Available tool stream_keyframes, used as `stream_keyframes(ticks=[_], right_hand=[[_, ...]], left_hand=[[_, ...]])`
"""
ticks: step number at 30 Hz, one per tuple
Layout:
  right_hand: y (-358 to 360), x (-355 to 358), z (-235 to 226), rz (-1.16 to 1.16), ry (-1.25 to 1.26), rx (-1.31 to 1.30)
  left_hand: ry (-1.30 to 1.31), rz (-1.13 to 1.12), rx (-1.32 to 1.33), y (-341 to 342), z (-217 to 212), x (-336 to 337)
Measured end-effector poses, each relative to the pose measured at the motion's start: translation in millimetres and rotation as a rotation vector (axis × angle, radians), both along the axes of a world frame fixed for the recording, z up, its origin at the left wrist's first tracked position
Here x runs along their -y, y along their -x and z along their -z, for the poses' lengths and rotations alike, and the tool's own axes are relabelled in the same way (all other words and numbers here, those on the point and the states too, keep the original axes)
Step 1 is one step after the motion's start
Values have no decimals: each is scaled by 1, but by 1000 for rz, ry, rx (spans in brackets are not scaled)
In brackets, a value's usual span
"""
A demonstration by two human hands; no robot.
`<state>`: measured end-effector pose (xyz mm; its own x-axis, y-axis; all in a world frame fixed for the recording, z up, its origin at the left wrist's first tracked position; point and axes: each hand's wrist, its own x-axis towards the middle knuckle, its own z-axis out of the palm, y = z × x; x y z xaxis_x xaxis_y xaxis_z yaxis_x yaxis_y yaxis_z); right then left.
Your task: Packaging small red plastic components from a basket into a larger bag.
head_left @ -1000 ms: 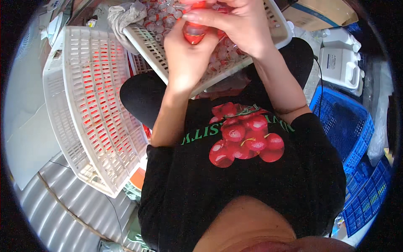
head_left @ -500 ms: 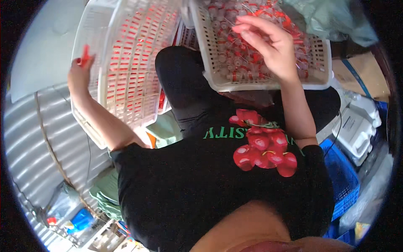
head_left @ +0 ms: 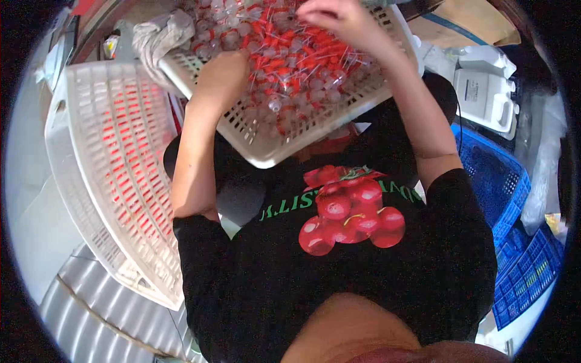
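In my lap, tilted, rests a cream slotted plastic basket [head_left: 275,154] heaped with small clear plastic parts with red rings [head_left: 275,104] and red pieces with thin clear stems [head_left: 290,54]. My left hand [head_left: 227,75] reaches over the basket's left side, down at the parts; its fingers are hidden behind the back of the hand. Above the far part of the heap is my right hand [head_left: 339,19], its fingers curled together toward the left. Anything pinched in them is too small to make out.
Left of me stands a tall white slotted crate [head_left: 78,121], red pieces showing through its slots. A grey cloth [head_left: 163,36] hangs over the basket's far left corner. To the right are a white jug [head_left: 484,97], blue crates [head_left: 499,181] and a cardboard piece [head_left: 466,21].
My left hand has moved from the left crate, where it held a red piece, to the basket. My right hand has shifted away from me over the heap. The view has turned.
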<state>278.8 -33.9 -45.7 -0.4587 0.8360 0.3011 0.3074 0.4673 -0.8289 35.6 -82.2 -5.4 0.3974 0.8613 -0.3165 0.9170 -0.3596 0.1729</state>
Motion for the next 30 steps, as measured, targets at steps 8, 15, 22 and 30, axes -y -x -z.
stream_keyframes(ticks=[8,15,22,30], right_hand=[[68,-44,58,-16,-30,503],[92,-63,113,-157,-394,861],[80,-57,103,-9,-295,663],[61,-26,47,83,15,175]], left_hand=[[98,129,-69,10,54,-38],[-91,161,132,-17,107,-24],[111,144,-99,-42,103,-14],[0,131,-43,-42,122,8]])
